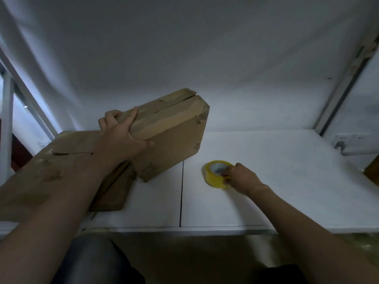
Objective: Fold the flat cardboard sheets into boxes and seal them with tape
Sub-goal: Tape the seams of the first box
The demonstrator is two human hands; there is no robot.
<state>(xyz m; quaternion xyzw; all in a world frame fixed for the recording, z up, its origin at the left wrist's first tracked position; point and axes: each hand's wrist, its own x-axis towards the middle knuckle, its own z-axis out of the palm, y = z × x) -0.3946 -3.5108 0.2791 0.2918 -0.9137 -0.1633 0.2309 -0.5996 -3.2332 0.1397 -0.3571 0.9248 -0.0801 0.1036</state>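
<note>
Head view: a folded box tipped up in one hand, the tape roll gripped in the other.

The left hand [121, 138] grips the near-left edge of the cardboard box [174, 138], fingers curled over its top. The box is tilted, its low corner on the white table [287, 171] beside the stack of flat cardboard sheets [61, 160]. The right hand [243, 177] pinches the yellow tape roll [214, 178], which sits on the table right of the box and nearer the person, fingers hooked into its core. The box's flap seam [174, 103] runs lengthwise from the left hand away toward the far right corner (old tape scraps show along it). The roll would probably have to travel left and away to reach that seam, and the right hand is the nearer one.
</note>
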